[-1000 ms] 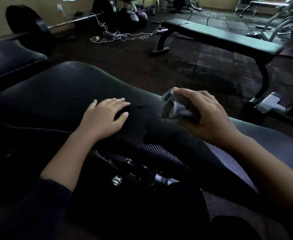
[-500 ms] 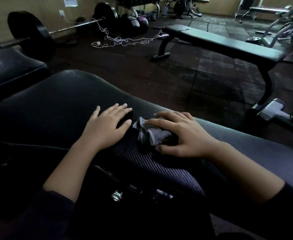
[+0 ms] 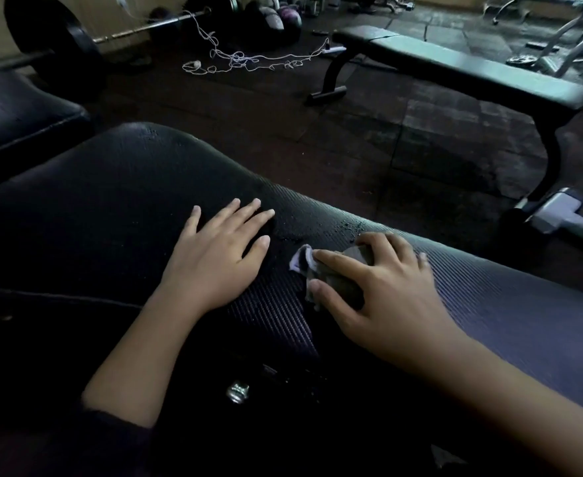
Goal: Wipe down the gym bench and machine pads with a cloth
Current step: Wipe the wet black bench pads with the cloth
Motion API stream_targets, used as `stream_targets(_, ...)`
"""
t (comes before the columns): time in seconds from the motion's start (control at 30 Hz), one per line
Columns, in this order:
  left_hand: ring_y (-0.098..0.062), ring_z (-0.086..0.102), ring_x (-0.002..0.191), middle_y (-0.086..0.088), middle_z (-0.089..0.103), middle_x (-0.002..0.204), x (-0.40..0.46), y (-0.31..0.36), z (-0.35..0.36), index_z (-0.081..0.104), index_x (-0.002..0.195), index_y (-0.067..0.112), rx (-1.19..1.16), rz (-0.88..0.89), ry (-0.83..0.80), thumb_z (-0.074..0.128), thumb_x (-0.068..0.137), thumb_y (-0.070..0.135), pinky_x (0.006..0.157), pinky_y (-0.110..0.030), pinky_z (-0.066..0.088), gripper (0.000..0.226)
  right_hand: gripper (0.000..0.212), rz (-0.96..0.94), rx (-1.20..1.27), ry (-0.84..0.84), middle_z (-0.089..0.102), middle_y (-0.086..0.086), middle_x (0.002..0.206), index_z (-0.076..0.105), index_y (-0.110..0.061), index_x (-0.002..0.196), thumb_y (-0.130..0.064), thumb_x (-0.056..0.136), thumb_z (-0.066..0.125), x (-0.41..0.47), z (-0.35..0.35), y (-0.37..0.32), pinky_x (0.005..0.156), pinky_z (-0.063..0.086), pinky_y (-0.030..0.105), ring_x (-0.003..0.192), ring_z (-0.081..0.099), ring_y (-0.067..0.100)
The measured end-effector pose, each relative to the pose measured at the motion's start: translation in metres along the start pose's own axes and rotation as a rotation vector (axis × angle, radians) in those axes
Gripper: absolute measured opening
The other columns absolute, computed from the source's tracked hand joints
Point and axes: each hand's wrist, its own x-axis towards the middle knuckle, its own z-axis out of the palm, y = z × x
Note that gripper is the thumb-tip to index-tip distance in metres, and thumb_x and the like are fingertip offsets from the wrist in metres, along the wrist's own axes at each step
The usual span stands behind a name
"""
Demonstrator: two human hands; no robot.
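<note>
Black ribbed vinyl covers the one long pad (image 3: 117, 215) that runs from the left edge to the lower right of the frame, and we have both hands on it. Our left hand (image 3: 219, 254) lies flat near the middle, its five fingers straight and a little spread, holding nothing. Our right hand (image 3: 383, 290), just to the right of it, curls over the single cloth (image 3: 303, 261) and presses it onto the pad; only a pale crumpled corner and a grey fold show between thumb and fingers, the rest is hidden under the palm. A few water drops (image 3: 350, 227) glisten on the pad beside the right hand's fingertips.

Beyond, we count one flat bench (image 3: 455, 68) in the upper right, its far end cut off by the frame edge, and a second dark pad (image 3: 14, 115) at the left edge, only partly in view. One barbell (image 3: 138, 29) lies in the upper left with two plates visible, a tangled white cord (image 3: 245, 58) on the floor (image 3: 369, 149) in front of it. Several round balls (image 3: 276, 18) sit at the top centre; we cannot count them in the dim light. One bolt (image 3: 237, 392) shines under the pad, while the frame around it is lost in shadow. Both dark sleeves are cut off at the bottom.
</note>
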Motion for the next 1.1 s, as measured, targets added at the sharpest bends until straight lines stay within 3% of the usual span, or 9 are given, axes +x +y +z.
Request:
stream_targets(0.1,0.001,-0.003,0.146,0.022,0.006,0.159,0.0,-0.001,0.0,0.016,0.15,0.044,0.003,-0.006,-0.005,0.02,0.1,0.048,0.119,-0.044,-0.008,0.05,0.047,-0.161,0.098,0.013,0.052,0.002,0.126,0.06,-0.05,0.121,-0.058,0.081,0.036,0.015,0.002,0.017,0.102,0.035,0.058,0.126,0.041,0.033)
stream_targets(0.17,0.001,-0.003,0.146,0.022,0.006,0.159,-0.001,-0.001,-0.001,0.016,0.15,0.044,0.001,-0.002,-0.004,0.02,0.101,0.048,0.119,-0.043,-0.008,0.05,0.05,-0.3,0.122,-0.077,0.043,-0.002,0.137,0.052,-0.055,0.126,-0.055,0.078,0.037,0.024,-0.007,0.029,0.114,0.015,0.061,0.14,0.024,0.026)
stream_targets(0.23,0.001,-0.003,0.146,0.022,0.006,0.159,-0.001,-0.001,-0.001,0.016,0.15,0.044,-0.001,-0.003,-0.002,0.02,0.101,0.048,0.119,-0.043,-0.008,0.05,0.064,-0.293,0.127,-0.132,0.023,-0.006,0.152,0.035,-0.061,0.134,-0.059,0.07,0.035,0.027,-0.018,0.034,0.115,0.0,0.062,0.148,0.0,0.019)
stream_targets(0.33,0.002,-0.003,0.146,0.022,0.006,0.159,-0.001,0.0,-0.001,0.016,0.151,0.044,0.002,-0.005,-0.002,0.019,0.1,0.048,0.12,-0.043,-0.008,0.051,0.074,-0.07,0.174,-0.108,0.011,0.005,0.157,0.026,-0.062,0.137,-0.078,0.066,0.036,0.021,-0.015,0.025,0.116,0.015,0.058,0.148,0.004,0.025)
stream_targets(0.47,0.0,-0.005,0.146,0.019,0.004,0.16,0.001,-0.001,0.002,0.012,0.153,0.036,-0.008,-0.027,0.018,0.018,0.101,0.047,0.12,-0.041,-0.008,0.054,0.061,-0.212,0.074,0.015,0.024,0.023,0.152,0.048,-0.048,0.135,-0.075,0.081,0.037,0.016,0.012,0.019,0.111,0.022,0.06,0.144,0.016,0.034)
stream_targets(0.63,0.0,-0.01,0.146,0.016,0.002,0.161,0.002,-0.003,0.004,0.011,0.155,0.027,-0.042,-0.087,0.051,0.002,0.095,0.047,0.12,-0.038,-0.009,0.064,0.057,-0.456,0.098,0.039,0.037,0.019,0.147,0.043,-0.037,0.142,-0.057,0.089,0.042,0.044,0.019,0.015,0.115,0.02,0.051,0.139,0.03,0.032)
stream_targets(0.73,-0.001,-0.01,0.146,0.016,0.002,0.161,0.001,-0.003,0.004,0.012,0.155,0.026,-0.057,-0.124,0.066,0.0,0.092,0.05,0.119,-0.037,-0.01,0.068,0.058,-0.517,0.118,0.024,0.042,0.017,0.142,0.049,-0.032,0.139,-0.054,0.086,0.043,0.079,0.027,0.008,0.113,0.02,0.055,0.135,0.037,0.031)
stream_targets(0.93,-0.009,-0.01,0.148,0.014,-0.003,0.161,0.0,-0.003,0.003,0.005,0.154,0.029,0.088,-0.123,0.025,-0.004,0.082,0.069,0.119,-0.042,-0.007,0.083,0.045,-0.299,0.231,-0.023,0.044,0.012,0.139,0.052,-0.034,0.135,-0.042,0.091,0.056,0.141,0.023,0.042,0.109,0.034,0.035,0.13,0.042,0.029)
stream_targets(1.1,-0.01,-0.008,0.148,0.012,-0.001,0.161,-0.001,-0.002,0.004,0.005,0.154,0.03,0.111,-0.112,0.034,-0.004,0.08,0.072,0.119,-0.044,-0.006,0.085,0.048,-0.231,0.162,-0.005,0.045,0.009,0.139,0.055,-0.032,0.133,-0.049,0.088,0.05,0.097,0.014,0.088,0.106,0.033,0.032,0.128,0.043,0.028)
